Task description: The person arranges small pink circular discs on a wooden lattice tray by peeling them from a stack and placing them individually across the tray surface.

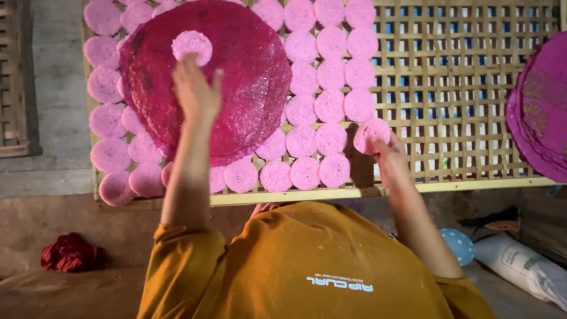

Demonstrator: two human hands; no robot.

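Bamboo rack [472,88]: 2 hands w/ pink discs [371,133]

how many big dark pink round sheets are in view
2. One big dark pink sheet lies over the small pink discs on the bamboo rack, under the left hand. Another is cut off at the right edge, maybe a stack hiding more.

A grey concrete wall [56,88] rises at far left, with the edge of a slatted wooden frame [15,77] leaning against it. Below runs a dusty brown earthen floor [71,295]. A crumpled red cloth [69,253] lies on it, near left. At near right sit a blue ball with white dots [459,245] and a white rolled sack [522,266]. The light is dim and warm.
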